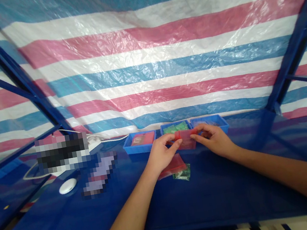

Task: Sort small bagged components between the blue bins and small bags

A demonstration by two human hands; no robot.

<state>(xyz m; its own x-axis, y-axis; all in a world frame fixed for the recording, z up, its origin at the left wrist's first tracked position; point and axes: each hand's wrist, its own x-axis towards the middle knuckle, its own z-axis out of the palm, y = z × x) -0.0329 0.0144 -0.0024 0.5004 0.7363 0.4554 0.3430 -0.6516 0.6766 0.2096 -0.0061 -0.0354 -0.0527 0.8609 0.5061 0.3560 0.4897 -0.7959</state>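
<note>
Both hands pinch a small red plastic bag [186, 139] at its upper edge, above the blue table. My left hand [163, 151] has its thumb and fingers closed on the left side of the bag. On the right side, my right hand [213, 139] grips it the same way. Beneath my left hand lies another red bag [174, 165], partly hidden by the hand and wrist. Touching it is a small green packet [183, 173]; what is inside is too small to tell.
Behind my hands stand three blue trays: one with red bags [141, 149], one with green packets [175, 128], one with clear items [223, 123]. Leftward are a white oval case [68, 186], a blurred-out object [100, 174] and cables. Blue posts [287, 47] frame the striped sheet.
</note>
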